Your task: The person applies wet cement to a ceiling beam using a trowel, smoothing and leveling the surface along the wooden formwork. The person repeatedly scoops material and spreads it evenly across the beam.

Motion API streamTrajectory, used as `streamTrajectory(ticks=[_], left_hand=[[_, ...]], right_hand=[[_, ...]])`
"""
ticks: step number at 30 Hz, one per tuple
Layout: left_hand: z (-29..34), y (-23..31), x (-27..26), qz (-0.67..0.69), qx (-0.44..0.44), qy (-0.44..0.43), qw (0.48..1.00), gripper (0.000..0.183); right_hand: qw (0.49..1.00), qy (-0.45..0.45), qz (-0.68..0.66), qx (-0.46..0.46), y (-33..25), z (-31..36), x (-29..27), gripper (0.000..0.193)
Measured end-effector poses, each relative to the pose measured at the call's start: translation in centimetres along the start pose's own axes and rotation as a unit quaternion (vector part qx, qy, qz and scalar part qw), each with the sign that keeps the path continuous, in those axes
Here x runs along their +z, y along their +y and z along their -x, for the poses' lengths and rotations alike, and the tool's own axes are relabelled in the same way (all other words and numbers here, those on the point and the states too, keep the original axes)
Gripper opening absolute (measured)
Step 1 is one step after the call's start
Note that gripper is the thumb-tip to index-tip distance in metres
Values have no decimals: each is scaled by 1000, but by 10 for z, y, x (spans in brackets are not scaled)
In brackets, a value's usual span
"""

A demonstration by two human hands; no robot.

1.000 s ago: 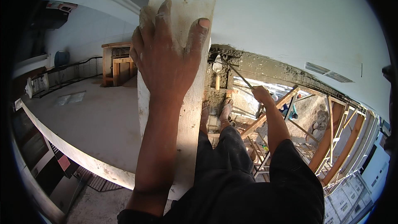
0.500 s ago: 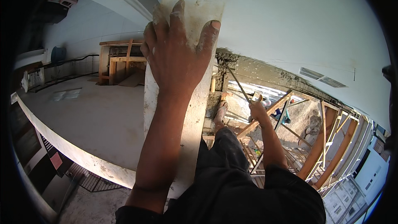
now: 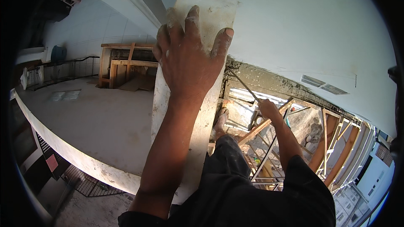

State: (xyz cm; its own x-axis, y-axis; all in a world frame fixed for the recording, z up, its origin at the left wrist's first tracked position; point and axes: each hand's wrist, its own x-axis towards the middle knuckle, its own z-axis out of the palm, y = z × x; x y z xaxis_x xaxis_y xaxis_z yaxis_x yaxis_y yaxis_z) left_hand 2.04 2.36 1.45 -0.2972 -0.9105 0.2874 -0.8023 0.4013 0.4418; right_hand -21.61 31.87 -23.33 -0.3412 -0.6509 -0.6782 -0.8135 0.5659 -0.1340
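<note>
Here, in the head view, the person's dusty left hand [image 3: 189, 56] is resting palm-down, fingers spread, on a pale, stained, flat-topped ledge [image 3: 208, 4], gripping nothing. The right hand [image 3: 269, 110] is holding a thin, dark, straight rod [image 3: 243, 84] in curled fingers, its far end pointing toward the rough grey cement strip [image 3: 263, 77] along the smooth white wall [image 3: 303, 21]. A foot [image 3: 221, 121] is showing near a diagonal brown wooden beam [image 3: 255, 132].

Pale ledge [image 3: 206, 117]: I'm watching it supporting the left hand [image 3: 187, 56].
Grey floor [image 3: 105, 122]: I'm seeing it bearing a wooden frame [image 3: 134, 63].
</note>
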Motion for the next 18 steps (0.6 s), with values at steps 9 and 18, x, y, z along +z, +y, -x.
streamTrajectory(ticks=[9,18], left_hand=[[3,-2,4,-20,26,28,999,73],[2,-2,1,16,6,16,1000,70]], right_hand=[[967,-12,248,50,27,-74,-70,30],[963,-51,245,104,90,-48,-102,29]])
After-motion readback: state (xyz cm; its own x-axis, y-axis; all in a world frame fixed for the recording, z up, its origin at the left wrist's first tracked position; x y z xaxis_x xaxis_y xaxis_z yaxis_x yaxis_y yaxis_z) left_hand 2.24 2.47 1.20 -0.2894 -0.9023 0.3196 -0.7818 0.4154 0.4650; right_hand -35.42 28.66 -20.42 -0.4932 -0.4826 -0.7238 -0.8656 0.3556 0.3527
